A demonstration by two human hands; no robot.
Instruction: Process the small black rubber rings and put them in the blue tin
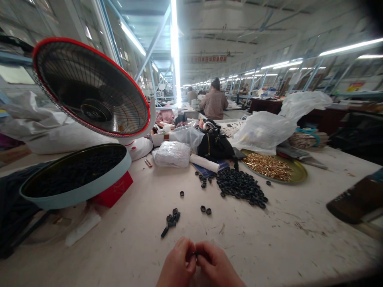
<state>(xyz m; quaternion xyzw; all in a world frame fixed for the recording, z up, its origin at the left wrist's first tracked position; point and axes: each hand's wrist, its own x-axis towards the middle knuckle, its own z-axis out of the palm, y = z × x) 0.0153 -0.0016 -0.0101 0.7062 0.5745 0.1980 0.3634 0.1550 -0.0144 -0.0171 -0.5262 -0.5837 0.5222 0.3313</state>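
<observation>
On the scuffed white table (269,239), your left hand (176,265) and right hand (217,265) pinch 1 small black piece (196,253) between fingertips, so hold it firmly near the black rings (241,187).

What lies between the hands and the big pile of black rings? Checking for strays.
Head view: two loose black rings on bare table, between hands and pile.

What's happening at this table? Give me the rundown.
A person's left hand and right hand meet at the near edge of the table, pinching a small black piece between the fingertips. A few black pieces lie just ahead, with a pile of black rings farther out. Beyond sit a tray of gold parts and a round tin of dark pieces. Another person works farther back.
</observation>
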